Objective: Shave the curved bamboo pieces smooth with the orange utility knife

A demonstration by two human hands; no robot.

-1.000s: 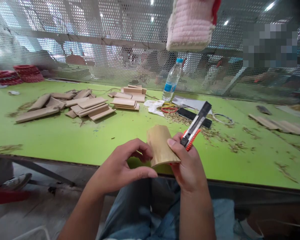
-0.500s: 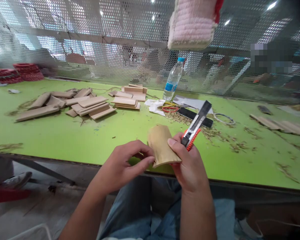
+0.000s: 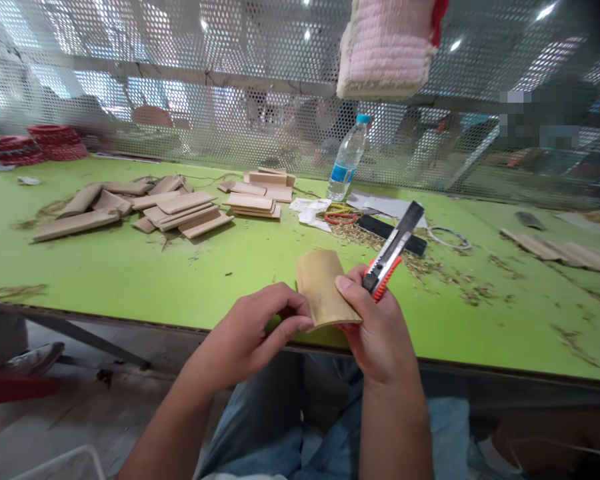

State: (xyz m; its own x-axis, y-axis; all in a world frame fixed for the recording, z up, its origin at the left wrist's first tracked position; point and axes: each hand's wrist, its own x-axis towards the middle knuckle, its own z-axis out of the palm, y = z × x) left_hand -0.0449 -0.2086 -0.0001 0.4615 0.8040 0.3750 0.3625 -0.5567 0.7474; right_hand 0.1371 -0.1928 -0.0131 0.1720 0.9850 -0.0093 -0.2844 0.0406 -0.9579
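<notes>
A curved bamboo piece [image 3: 325, 287] is held just above the table's near edge, its rounded outer face up. My right hand [image 3: 383, 333] grips its right side, thumb on top. That same hand also holds a utility knife [image 3: 394, 245] with an orange-red handle; the knife points up and away to the right, apart from the bamboo. At the lower left corner of the piece, my left hand [image 3: 267, 327] pinches the edge between thumb and fingers. The fingers under the bamboo are mostly hidden.
Bamboo pieces [image 3: 190, 203] lie heaped at back left. A water bottle [image 3: 347, 160], a black sharpening stone or bar [image 3: 380, 230], rubber bands [image 3: 341, 218] and shavings [image 3: 450, 273] lie beyond my hands. More bamboo strips [image 3: 560, 250] lie right. A perforated metal screen [image 3: 260, 100] borders the table.
The bamboo piece has tilted slightly, and my left fingers have shifted a little to the right along its lower corner. The knife stays in my right hand.
</notes>
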